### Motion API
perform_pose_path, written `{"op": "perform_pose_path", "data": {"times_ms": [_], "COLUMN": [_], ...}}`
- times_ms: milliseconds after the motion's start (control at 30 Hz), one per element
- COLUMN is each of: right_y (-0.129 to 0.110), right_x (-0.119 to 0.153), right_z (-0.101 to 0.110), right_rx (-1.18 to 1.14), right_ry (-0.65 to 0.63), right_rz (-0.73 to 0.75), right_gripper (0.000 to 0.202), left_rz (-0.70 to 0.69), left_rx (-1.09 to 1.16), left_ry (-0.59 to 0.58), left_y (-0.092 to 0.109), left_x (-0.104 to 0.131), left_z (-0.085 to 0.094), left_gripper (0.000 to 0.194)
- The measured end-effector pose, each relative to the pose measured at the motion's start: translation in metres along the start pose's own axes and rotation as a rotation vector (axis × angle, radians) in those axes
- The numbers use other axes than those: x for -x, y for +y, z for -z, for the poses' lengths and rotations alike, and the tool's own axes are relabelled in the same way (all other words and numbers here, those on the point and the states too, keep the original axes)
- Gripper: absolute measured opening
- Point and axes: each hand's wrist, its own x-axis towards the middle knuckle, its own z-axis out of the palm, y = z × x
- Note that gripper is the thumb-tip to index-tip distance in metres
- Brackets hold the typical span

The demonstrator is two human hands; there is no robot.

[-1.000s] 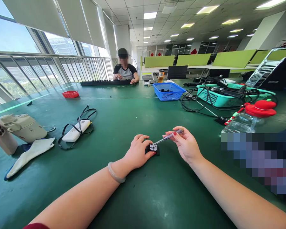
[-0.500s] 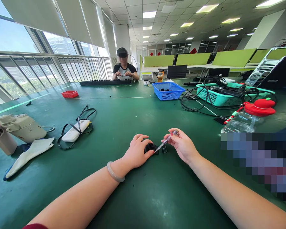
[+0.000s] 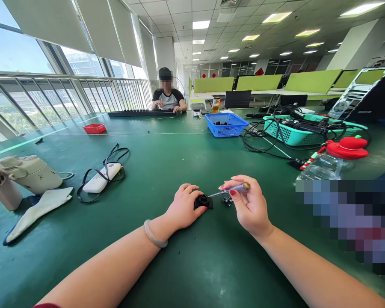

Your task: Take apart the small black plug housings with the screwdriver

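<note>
Unmarked screwdriver, black part, no lettering.

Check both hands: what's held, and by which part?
Right hand pinches a small screwdriver by its handle end. Left hand pins a small black part on the table by its left edge.

Small black part flat; clear-handled screwdriver tilted

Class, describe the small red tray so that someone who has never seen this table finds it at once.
Start at the big green table and look far left, toward the railing by the windows. There sits the small red tray, alone on the mat. It is red, shallow and far smaller than the blue basket and teal basket.
</note>
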Motion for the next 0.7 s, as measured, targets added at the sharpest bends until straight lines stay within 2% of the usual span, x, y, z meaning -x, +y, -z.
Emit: {"op": "perform_pose_path", "data": {"times_ms": [100,233,567,700], "right_y": [-0.0021,-0.0063,-0.0056,-0.0072], "right_x": [0.0042,0.0041,-0.0019,-0.0036], "right_z": [0.0003,0.0014,-0.0016,-0.0025], "right_rx": [0.116,0.19,0.242,0.315], "right_ry": [-0.081,-0.103,-0.281,-0.291], "right_rz": [0.127,0.231,0.194,0.155], "right_gripper": [0.023,0.028,0.025,0.024], "left_rz": [-0.013,-0.024,-0.023,-0.038], "left_rx": [-0.001,-0.001,-0.018,-0.037], "left_ry": [0.006,0.005,-0.034,-0.022], "left_y": [-0.0005,-0.0009,-0.0036,-0.0028], "left_x": [-0.0003,-0.001,-0.0018,-0.0012], "left_z": [-0.0004,-0.0009,-0.0024,-0.0011], "left_gripper": [0.033,0.032,0.034,0.034]}}
